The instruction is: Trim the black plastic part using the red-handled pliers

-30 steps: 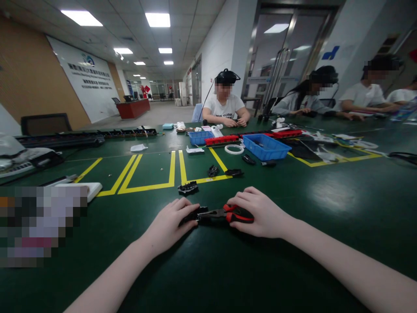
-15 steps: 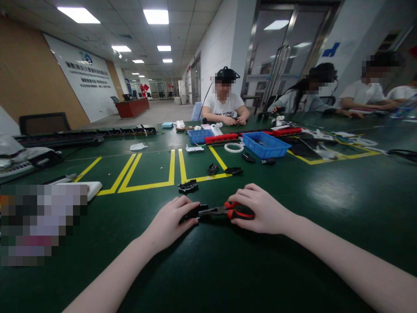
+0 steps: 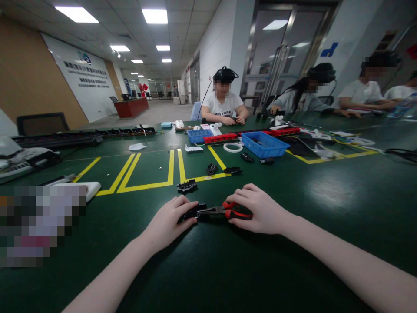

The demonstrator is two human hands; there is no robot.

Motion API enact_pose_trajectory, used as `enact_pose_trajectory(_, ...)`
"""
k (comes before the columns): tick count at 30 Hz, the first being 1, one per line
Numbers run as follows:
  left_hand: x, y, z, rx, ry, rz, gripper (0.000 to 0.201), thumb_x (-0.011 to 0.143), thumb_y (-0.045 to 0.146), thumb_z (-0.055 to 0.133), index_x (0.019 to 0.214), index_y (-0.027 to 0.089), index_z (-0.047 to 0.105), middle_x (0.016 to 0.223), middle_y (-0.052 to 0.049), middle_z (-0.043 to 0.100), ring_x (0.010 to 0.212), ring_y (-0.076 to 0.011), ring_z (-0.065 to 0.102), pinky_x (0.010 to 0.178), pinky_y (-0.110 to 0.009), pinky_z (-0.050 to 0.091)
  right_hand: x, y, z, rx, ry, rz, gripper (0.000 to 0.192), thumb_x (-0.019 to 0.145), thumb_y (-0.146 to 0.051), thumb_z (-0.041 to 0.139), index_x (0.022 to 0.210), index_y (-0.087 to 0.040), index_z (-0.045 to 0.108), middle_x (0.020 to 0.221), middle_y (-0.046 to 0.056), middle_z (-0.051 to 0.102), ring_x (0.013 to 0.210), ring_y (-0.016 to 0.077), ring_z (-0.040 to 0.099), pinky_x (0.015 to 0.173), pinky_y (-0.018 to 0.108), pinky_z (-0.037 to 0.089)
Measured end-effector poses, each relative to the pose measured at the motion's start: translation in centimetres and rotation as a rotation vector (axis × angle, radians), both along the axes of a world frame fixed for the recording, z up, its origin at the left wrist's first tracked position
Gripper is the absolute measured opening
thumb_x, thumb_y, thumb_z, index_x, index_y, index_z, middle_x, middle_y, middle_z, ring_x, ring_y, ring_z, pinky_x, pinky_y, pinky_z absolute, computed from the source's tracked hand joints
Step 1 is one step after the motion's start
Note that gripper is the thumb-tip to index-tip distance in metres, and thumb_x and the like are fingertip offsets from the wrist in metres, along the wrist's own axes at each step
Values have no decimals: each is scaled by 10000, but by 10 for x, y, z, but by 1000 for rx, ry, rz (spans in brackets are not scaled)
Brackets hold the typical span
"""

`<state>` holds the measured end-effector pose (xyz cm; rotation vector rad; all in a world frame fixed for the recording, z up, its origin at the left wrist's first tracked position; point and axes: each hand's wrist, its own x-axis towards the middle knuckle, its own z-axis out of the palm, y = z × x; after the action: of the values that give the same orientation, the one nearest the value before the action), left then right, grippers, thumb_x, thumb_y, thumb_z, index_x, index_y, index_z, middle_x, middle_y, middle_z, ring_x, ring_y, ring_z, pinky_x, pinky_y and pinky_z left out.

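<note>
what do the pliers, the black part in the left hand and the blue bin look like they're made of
Pliers: dull grey metal nose, with red and black grips that look like rubbery plastic. Black part: matte moulded plastic by its look, mostly hidden under the left hand. Blue bin: glossy, evenly coloured, thin-walled, so probably rigid plastic.

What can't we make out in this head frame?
- Black part: mostly under the left hand; shape unclear.
- Pliers: right hand covers the handles; the tips are too small to tell how they meet the part.
- Left table edge: pixelated patch.
</note>
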<state>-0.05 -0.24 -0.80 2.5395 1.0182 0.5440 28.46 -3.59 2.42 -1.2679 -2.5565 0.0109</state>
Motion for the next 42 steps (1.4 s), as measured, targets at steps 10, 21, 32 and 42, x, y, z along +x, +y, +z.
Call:
enact_pose_trajectory(10,1,-1,0,24,2,5,432,880,295,571,1307,282,501,1129,-42,568,1000,-205,554,847,-364,501,3,-1,4,30,-10,18,392,803,-492,590,1080,-217,625,958,61,655,832,187,583,872,397,381)
enact_pose_trajectory(21,1,-1,0,-11,-41,-11,212,865,268,591,1074,262,631,1113,-24,567,990,-194,559,855,-364,506,2,-2,5,-6,-23,4,398,806,-500,581,1084,-217,616,967,57,653,844,191,582,895,404,371)
enact_pose_trajectory(32,0,4,-1,-123,-113,-41,168,849,279,624,1006,253,675,1114,-31,560,1004,-195,556,872,-361,493,-1,-2,1,24,-12,22,392,803,-489,590,1078,-212,623,959,55,656,839,181,582,880,388,378)
enact_pose_trajectory(42,-2,5,-2,-183,-143,-28,182,842,296,630,1012,254,681,1103,-33,563,988,-196,558,880,-366,477,0,-2,0,5,44,12,408,787,-478,616,1107,-225,604,1014,49,654,948,204,579,947,407,372)
